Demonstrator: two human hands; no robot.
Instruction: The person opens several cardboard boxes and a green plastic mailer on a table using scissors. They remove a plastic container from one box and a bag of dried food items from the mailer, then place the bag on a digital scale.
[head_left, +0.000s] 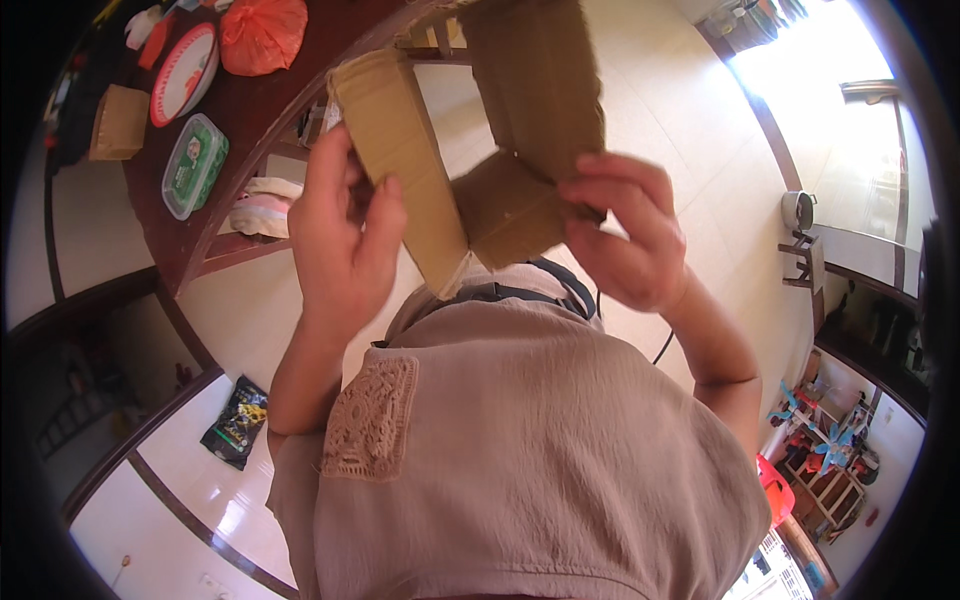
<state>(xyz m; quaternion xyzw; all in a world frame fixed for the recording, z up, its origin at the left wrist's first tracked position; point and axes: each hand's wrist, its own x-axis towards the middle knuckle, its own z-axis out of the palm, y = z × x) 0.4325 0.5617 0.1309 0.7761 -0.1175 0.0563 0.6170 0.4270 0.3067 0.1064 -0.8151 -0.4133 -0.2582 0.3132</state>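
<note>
A brown cardboard box is held up in front of my chest, its flaps folded out and the floor visible through its middle. My left hand grips the left panel, thumb on the near face and the other fingers partly hidden behind it. On the other side, my right hand pinches the lower edge of the right panel between thumb and fingers. The box is tilted, and its top runs close to the upper rim of the view.
A dark red wooden table at the upper left bears a green-filled plastic tub, a red-rimmed bowl, a red plastic bag and a small cardboard box. Cloth lies on its lower shelf. A pot rests on a stool at right.
</note>
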